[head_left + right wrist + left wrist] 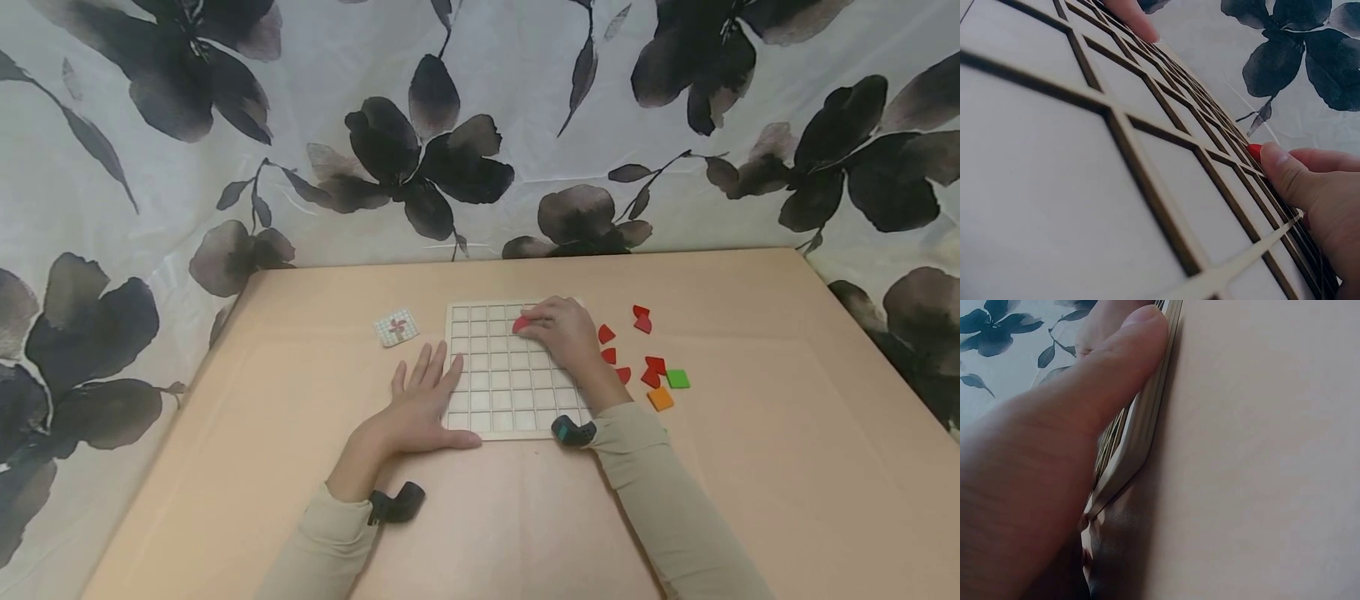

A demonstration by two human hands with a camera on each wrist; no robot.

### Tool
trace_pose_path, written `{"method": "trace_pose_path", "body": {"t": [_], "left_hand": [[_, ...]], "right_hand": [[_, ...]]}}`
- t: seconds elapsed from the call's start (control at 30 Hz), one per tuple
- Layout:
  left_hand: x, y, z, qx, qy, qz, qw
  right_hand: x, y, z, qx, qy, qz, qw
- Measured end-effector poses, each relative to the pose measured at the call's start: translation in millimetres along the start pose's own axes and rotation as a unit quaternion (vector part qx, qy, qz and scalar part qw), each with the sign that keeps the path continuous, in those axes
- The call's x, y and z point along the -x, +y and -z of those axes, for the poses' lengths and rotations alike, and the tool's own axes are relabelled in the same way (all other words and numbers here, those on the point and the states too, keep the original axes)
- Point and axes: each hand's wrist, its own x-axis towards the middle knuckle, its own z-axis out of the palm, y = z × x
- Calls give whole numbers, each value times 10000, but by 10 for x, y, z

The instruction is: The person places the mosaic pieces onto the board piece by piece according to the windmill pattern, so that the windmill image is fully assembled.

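A white board with a grid of square cells [480, 400] lies flat on the table. My left hand [420, 408] rests at its lower left corner, fingers spread and straight, thumb along the near edge. In the left wrist view the thumb [1129, 344] lies against the board's side. Over the upper part of the grid, my right hand [564, 333] pinches a small red piece [519, 324] between thumb and fingers. The right wrist view shows only the tip of this red piece [1254, 150] beyond the thumb; the fingers hide the rest.
Several red wedge-shaped pieces [607, 334] lie right of the board, some partly behind the right forearm. A green square tile [678, 379] and an orange square tile [660, 399] are beside them. Left of the board is a small patterned card [396, 327]. Flowered cloth hangs behind the table.
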Motion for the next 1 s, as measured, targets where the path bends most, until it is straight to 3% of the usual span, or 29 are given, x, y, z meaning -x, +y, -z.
{"method": "trace_pose_path", "body": {"t": [0.4,0.77,1.0], "left_hand": [[9,-12,2,11,42,-46,10000],[6,-18,-20,2,37,-88,10000],[8,-13,-1,-15,29,-76,10000]], "right_hand": [[-9,-17,-8,102,-82,-131,9998],[20,-71,17,69,-535,-411,9977],[15,-90,22,194,-580,-292,9977]]}}
